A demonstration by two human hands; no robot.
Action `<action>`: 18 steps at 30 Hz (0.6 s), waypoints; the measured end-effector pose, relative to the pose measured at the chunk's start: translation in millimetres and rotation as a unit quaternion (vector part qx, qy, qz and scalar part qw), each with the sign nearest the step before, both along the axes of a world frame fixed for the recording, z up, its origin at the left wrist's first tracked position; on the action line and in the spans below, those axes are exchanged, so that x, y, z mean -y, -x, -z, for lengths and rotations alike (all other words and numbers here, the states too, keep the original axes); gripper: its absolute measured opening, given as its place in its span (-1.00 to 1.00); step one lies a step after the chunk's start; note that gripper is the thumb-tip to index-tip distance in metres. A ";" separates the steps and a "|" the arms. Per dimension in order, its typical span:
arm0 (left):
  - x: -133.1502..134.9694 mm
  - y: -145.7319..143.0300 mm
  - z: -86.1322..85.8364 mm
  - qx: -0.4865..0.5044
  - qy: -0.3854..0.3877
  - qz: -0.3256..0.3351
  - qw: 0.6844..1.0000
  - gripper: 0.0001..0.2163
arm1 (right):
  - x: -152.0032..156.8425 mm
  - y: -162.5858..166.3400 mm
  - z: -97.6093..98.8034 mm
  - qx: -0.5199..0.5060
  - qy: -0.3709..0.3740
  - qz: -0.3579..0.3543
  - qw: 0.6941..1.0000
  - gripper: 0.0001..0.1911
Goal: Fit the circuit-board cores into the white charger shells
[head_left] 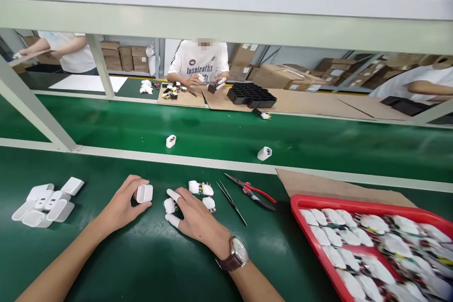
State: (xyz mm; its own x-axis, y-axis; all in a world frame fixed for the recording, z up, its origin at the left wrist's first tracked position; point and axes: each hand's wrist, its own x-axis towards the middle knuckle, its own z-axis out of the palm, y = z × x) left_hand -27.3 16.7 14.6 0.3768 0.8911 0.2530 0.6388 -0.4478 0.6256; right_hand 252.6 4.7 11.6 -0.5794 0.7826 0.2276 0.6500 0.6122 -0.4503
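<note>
My left hand is closed round a white charger shell and holds it against the green bench. My right hand, with white finger cots on thumb and forefinger and a watch at the wrist, pinches a small white circuit part just right of the shell. Three more such parts lie beyond its fingers.
A pile of white shells sits far left. Tweezers and red-handled cutters lie right of my hands. A red tray full of parts stands at right. Two chargers ride the conveyor; other people work opposite.
</note>
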 end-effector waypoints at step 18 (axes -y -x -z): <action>7.9 -7.3 11.3 0.052 0.120 0.043 0.991 -0.23 | 3.8 3.9 10.1 -0.033 -0.088 0.049 0.994 -0.63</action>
